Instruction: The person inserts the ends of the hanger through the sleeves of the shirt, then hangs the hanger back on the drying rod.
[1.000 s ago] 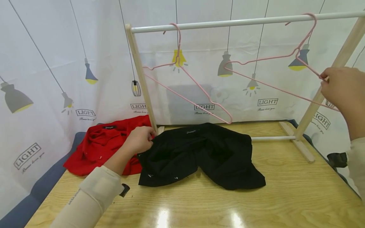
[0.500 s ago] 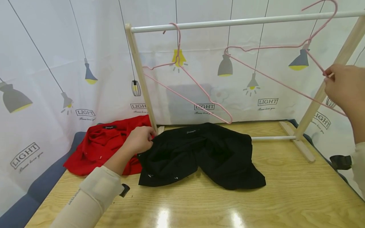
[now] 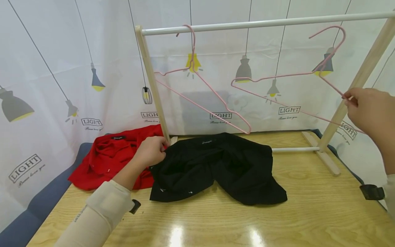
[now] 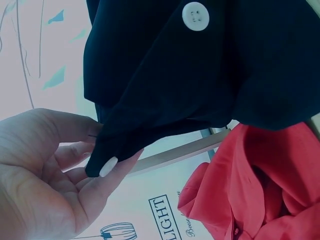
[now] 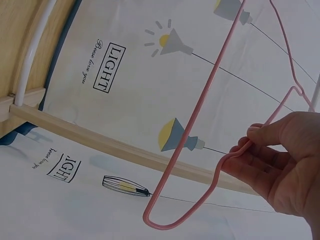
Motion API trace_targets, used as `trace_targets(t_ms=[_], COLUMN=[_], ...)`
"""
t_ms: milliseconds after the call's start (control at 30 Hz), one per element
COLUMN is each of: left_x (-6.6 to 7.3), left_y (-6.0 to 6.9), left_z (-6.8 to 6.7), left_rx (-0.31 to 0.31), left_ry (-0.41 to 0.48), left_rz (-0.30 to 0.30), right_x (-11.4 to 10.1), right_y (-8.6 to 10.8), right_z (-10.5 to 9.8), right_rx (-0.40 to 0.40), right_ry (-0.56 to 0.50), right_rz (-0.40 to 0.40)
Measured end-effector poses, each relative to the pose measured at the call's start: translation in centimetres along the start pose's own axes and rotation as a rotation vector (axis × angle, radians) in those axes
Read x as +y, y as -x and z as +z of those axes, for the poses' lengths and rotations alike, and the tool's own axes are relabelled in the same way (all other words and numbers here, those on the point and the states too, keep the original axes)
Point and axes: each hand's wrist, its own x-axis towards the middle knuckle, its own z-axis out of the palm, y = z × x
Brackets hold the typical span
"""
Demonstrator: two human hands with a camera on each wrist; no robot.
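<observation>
My right hand (image 3: pixel 371 111) pinches a pink hanger (image 3: pixel 287 74) by its right shoulder; the hook stands below the white rail, apart from it. In the right wrist view, thumb and fingers of the hand (image 5: pixel 285 165) close on the pink wire (image 5: pixel 217 172). My left hand (image 3: pixel 151 151) holds the left edge of a black garment (image 3: pixel 247 171) lying on the table. In the left wrist view, the hand (image 4: pixel 55 175) pinches a corner of the black cloth (image 4: pixel 160 85), beside a white button (image 4: pixel 195 16).
A red garment (image 3: pixel 111 157) lies at the left, partly behind my left hand. Another pink hanger (image 3: pixel 213 90) hangs from the white rail (image 3: pixel 247 24) of a wooden rack (image 3: pixel 153 82) above the table (image 3: pixel 308 206). A printed curtain stands behind.
My right hand lifted the hanger, its hook coming off the rail, then lowered it below the rail and slightly left. The left hand and both garments stayed in place.
</observation>
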Motion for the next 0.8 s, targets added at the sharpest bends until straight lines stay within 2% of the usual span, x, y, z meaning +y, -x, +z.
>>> trace_targets(t_ms=[133, 433, 800], left_x=[0.0, 0.0, 0.3], left_y=[0.1, 0.2, 0.4], left_z=[0.0, 0.2, 0.2], left_rx=[0.006, 0.030, 0.039], left_ry=[0.004, 0.000, 0.019], left_rz=[0.007, 0.018, -0.002], right_x=[-0.2, -0.7, -0.9], right_y=[0.8, 2.3, 4.0], right_z=[0.6, 1.6, 2.6], right_rx=[-0.034, 0.017, 0.010], right_ry=[0.006, 0.007, -0.009], right_rz=[-0.001, -0.076, -0.115])
